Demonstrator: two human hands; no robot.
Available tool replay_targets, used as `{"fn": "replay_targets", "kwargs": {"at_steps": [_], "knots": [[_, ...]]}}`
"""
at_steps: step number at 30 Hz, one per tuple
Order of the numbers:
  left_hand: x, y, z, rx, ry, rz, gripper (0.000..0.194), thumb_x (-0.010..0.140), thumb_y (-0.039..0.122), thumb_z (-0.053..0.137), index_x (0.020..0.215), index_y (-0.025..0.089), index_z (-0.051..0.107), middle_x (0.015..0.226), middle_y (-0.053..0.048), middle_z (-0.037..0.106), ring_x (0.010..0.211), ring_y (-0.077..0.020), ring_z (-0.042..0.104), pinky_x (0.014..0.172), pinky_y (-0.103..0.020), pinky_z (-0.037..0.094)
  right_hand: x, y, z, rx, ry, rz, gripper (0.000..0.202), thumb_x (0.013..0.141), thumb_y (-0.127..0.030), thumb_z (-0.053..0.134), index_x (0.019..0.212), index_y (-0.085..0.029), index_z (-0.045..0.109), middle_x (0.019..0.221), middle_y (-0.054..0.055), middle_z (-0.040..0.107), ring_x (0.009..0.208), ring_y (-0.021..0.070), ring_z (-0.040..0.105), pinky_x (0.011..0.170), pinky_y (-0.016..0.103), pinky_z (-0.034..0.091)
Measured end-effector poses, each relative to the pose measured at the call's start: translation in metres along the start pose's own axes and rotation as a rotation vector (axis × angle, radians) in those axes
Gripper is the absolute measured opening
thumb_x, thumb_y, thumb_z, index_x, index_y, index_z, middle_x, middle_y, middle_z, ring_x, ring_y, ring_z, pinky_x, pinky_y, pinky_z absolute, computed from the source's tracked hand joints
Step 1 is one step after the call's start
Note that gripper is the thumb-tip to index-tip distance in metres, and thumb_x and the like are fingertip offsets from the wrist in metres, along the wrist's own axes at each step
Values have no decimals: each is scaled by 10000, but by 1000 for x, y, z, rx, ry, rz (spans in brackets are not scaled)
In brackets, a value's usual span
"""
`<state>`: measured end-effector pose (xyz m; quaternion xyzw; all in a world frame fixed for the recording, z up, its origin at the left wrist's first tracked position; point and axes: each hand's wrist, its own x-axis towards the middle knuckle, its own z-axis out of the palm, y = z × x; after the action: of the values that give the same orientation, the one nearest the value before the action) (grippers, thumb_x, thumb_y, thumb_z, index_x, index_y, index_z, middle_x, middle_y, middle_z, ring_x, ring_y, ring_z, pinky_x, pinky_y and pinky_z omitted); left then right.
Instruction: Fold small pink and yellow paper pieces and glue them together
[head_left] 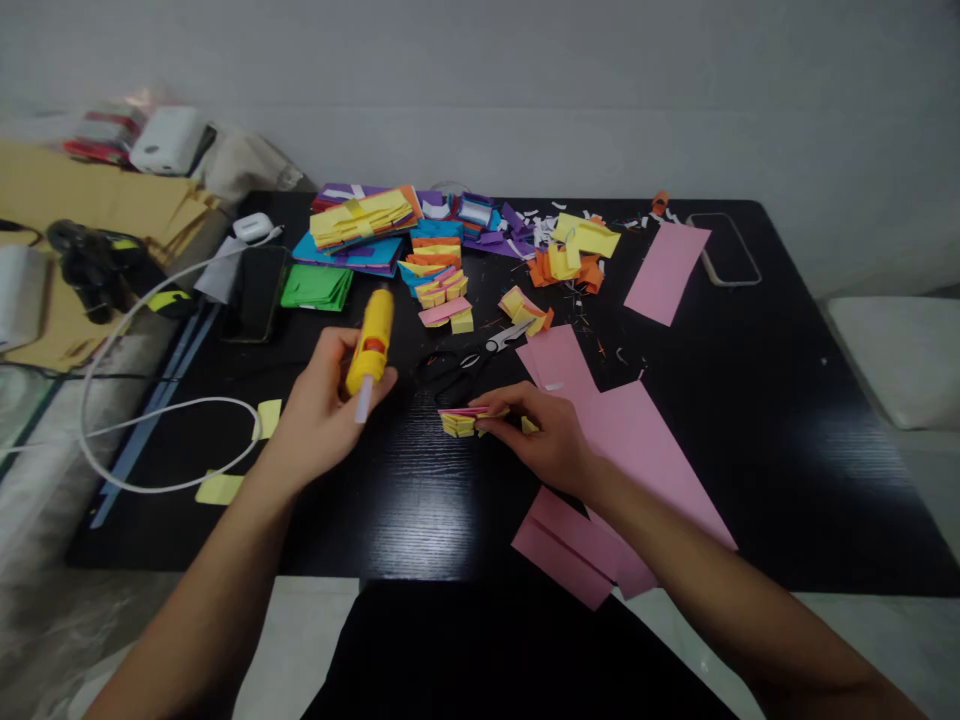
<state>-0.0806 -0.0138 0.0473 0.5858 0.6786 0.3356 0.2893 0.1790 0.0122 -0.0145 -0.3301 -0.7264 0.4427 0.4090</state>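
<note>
My left hand (pixel 326 400) is wrapped round a yellow glue gun (pixel 372 345), with a pale glue stick poking out of its near end. To the right, my right hand (pixel 544 430) pinches a small folded bundle of yellow and pink paper (pixel 459 422) just above the black table (pixel 420 520). The glue gun and the bundle are apart. Black-handled scissors (pixel 480 357) lie open beyond the bundle. Sheets of pink paper (pixel 652 450) lie beside and under my right forearm.
Stacks of folded paper (pixel 364 220), a green stack (pixel 316 288) and paper scraps (pixel 517 232) line the back. A phone (pixel 256 295) and a looped white cable (pixel 169 490) are at left. A clear phone case (pixel 724 250) lies at back right.
</note>
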Motion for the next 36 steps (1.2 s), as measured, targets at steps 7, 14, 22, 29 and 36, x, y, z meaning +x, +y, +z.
{"fn": "replay_targets", "kwargs": {"at_steps": [7, 14, 22, 29, 36], "knots": [[14, 18, 26, -101, -165, 50, 340, 749, 448, 837, 896, 209, 645, 800, 22, 641, 687, -155, 600, 586, -265, 462, 2, 0, -1, -34, 22, -87, 73, 934, -170, 699, 941, -239, 674, 1020, 40, 772, 940, 184, 745, 849, 351, 612], [24, 23, 26, -113, -303, 116, 258, 800, 417, 810, 908, 206, 707, 835, 3, 705, 719, -163, 656, 620, -254, 499, 2, -3, -1, -57, 17, -160, 82, 956, -153, 669, 954, -235, 670, 1036, 53, 757, 976, 183, 736, 865, 355, 613], [-16, 25, -24, 189, -122, 223, 287, 917, 506, 647, 940, 235, 739, 804, -22, 747, 594, -173, 650, 539, -275, 512, 1, 0, -1, -122, -14, -232, 160, 984, -126, 622, 1085, -243, 661, 1033, 53, 758, 979, 172, 736, 868, 342, 631], [-33, 12, -50, 415, -241, 450, 154, 891, 415, 679, 966, 281, 682, 857, 0, 759, 606, -171, 704, 469, -246, 494, -1, -3, -3, -163, -32, -261, 174, 1002, -121, 591, 1085, -253, 667, 1064, 43, 745, 999, 162, 731, 880, 311, 637], [-23, 16, -38, 322, -390, 473, 87, 841, 351, 714, 928, 342, 710, 741, 18, 705, 504, -176, 629, 425, -289, 461, -2, -5, -4, -176, -35, -237, 159, 1003, -137, 599, 1066, -261, 675, 1077, 39, 752, 981, 156, 742, 850, 285, 640]]}}
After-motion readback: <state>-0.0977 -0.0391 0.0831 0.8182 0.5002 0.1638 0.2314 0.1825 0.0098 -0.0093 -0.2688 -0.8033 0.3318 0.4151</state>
